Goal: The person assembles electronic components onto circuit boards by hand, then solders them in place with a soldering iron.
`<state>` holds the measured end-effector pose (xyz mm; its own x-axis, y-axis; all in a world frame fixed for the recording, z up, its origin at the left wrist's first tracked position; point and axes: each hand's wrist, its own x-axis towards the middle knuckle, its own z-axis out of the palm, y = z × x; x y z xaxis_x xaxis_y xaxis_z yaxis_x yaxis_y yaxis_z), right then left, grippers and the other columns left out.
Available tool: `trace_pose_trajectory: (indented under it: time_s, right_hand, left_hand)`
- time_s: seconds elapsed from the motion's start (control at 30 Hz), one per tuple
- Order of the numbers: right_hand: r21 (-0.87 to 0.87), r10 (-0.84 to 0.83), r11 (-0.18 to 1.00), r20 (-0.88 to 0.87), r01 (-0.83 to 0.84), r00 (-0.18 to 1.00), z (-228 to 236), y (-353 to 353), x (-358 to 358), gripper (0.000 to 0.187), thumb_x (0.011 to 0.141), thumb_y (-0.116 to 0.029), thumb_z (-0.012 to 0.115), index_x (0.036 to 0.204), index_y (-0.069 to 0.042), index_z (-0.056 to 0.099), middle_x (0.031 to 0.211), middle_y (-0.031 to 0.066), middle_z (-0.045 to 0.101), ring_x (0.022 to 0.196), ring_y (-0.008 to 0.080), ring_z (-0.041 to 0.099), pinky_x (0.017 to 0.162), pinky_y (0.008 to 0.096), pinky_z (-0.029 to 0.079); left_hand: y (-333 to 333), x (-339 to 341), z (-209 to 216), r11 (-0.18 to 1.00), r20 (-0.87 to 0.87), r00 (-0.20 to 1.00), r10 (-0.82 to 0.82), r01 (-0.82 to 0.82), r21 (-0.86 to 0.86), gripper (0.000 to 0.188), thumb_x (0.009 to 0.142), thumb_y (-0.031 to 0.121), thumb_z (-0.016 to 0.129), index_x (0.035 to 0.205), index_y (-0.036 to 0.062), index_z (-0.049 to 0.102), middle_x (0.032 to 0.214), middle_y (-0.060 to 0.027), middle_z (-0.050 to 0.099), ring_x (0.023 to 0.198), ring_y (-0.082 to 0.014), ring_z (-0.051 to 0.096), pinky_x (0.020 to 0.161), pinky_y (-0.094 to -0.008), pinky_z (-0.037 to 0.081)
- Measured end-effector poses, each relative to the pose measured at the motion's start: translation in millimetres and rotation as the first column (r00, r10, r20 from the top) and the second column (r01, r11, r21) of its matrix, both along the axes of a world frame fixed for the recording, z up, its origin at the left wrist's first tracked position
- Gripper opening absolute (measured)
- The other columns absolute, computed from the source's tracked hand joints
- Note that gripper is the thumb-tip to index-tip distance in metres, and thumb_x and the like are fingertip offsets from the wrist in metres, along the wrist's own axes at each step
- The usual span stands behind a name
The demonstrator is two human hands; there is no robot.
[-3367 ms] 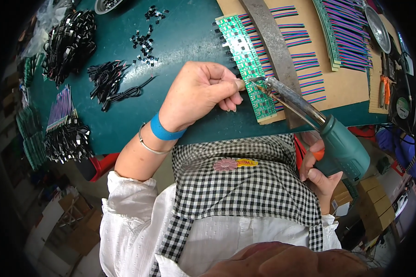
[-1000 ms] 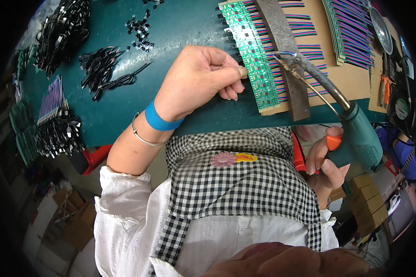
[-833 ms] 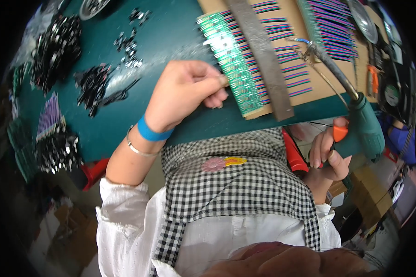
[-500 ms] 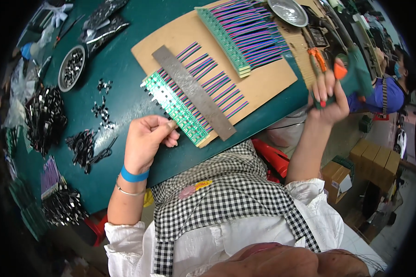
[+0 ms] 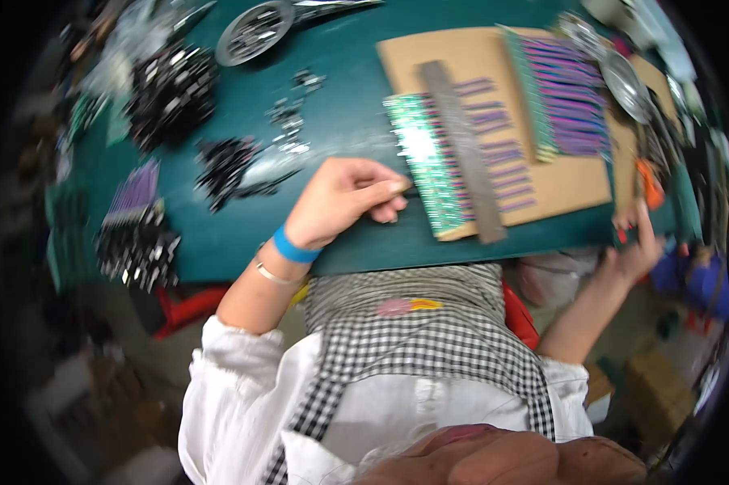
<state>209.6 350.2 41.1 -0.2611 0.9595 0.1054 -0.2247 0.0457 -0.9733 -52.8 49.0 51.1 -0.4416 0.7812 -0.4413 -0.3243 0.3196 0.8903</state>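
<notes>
My left hand (image 5: 352, 198) is closed in a pinch beside the left edge of a green circuit board (image 5: 426, 166); what its fingertips hold, if anything, is too small to make out. Purple and dark wires (image 5: 506, 151) run rightward from the board. A flat grey metal bar (image 5: 463, 149) lies across them. Both rest on a brown cardboard sheet (image 5: 566, 190). At the table's right edge, my right hand (image 5: 635, 252) is smeared by motion, close to an orange-handled tool (image 5: 649, 184). Whether it grips anything is unclear.
A second wired board (image 5: 528, 97) lies on the cardboard's far right, near a metal dish (image 5: 623, 85). Leftward are small black parts (image 5: 288, 121), black leads (image 5: 227, 170), a dark cable bundle (image 5: 170, 93) and a metal bowl (image 5: 255, 32). Another wire bundle (image 5: 138, 242) sits near the left edge.
The whole view has turned, so the table's things sit further right in the picture. My right hand has come down from its raised position. My left hand stays pinched beside the board.
</notes>
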Motion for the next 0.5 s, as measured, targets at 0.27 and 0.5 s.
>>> trace_pose_trajectory:
  time_s: [0.27,0.5]
  right_hand:
    - [0.102,0.392,0.918,-0.111,-0.382,0.913,-9,-46,-9,0.052,0.084,-0.004,0.051,0.129,0.013,0.032,0.065,0.0053,0.042,0.05,0.0117,0.043,0.046,0.0221,0.038]
    - [0.094,0.407,0.913,-0.163,-0.396,0.899,10,-73,-13,0.052,0.077,-0.002,0.055,0.123,0.013,0.037,0.066,0.0086,0.049,0.046,0.0135,0.048,0.044,0.0224,0.041]
  left_hand:
    - [-81,-52,-5,0.848,-0.722,0.549,0.422,-0.522,0.099,0.011,0.084,0.006,0.063,0.091,-0.0006,0.067,0.078,-0.0084,0.067,0.062,-0.0112,0.061,0.058,-0.024,0.05]
    - [-81,-79,-10,0.916,-0.997,0.059,-0.055,-0.396,-0.074,0.014,0.073,0.013,0.07,0.085,0.006,0.068,0.082,-0.0084,0.064,0.077,-0.0265,0.059,0.069,-0.0345,0.047]
